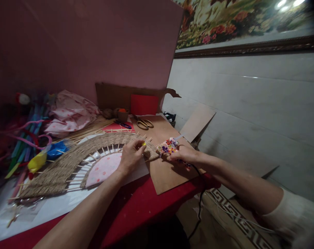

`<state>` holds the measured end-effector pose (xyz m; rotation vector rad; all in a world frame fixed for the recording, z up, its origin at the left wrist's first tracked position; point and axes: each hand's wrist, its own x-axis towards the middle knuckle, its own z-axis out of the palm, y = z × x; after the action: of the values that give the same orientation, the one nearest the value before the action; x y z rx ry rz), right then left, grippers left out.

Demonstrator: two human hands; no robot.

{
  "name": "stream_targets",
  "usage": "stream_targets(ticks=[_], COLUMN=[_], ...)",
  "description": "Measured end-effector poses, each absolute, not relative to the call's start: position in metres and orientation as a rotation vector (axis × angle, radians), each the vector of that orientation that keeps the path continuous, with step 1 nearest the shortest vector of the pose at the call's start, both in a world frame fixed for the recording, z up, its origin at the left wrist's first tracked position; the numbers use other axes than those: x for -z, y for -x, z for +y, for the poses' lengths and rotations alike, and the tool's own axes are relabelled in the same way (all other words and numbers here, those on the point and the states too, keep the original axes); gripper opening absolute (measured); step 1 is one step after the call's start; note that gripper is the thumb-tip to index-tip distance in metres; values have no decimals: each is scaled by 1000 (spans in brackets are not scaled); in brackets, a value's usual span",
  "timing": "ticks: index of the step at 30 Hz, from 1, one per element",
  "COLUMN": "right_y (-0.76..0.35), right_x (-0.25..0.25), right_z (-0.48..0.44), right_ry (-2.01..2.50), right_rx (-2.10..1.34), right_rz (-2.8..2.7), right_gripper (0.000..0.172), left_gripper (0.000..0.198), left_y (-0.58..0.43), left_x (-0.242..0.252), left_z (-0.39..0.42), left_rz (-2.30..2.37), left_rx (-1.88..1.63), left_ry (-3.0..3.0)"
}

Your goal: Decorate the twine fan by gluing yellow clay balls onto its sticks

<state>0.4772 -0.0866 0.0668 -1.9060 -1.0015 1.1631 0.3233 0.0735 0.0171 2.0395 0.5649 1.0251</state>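
My right hand is wrapped round a glue gun with a floral pattern. A pale stick juts from its back and a black cord hangs from its handle. The gun's tip points left, close to the right end of a woven twine arch with thin wooden sticks poking out of both edges. Over that end, my left hand pinches a small yellow piece, mostly hidden by the fingers. Inside the arch lies a pink dotted half-round, partly behind my left wrist.
Gold-handled scissors lie on a brown board. Behind are red card, a small pot and cardboard. At left are crumpled pink dotted cloth, coloured pipe cleaners and blue and yellow bags.
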Motion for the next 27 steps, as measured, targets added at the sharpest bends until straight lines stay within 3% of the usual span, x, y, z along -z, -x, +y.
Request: stream_targets(ticks=[13, 27], right_y=[-479, -482], right_x=[-67, -77], right_z=[-90, -103], right_ry=[1874, 1406], right_rx=[-1129, -1465], right_rz=[-955, -627], right_gripper=[6, 30], left_gripper=[10, 10], left_y=[-324, -323], left_x=[-15, -20], left_z=[75, 72], left_rz=[551, 519], left_rx=[-1019, -1011], left_ry=[-2030, -2081])
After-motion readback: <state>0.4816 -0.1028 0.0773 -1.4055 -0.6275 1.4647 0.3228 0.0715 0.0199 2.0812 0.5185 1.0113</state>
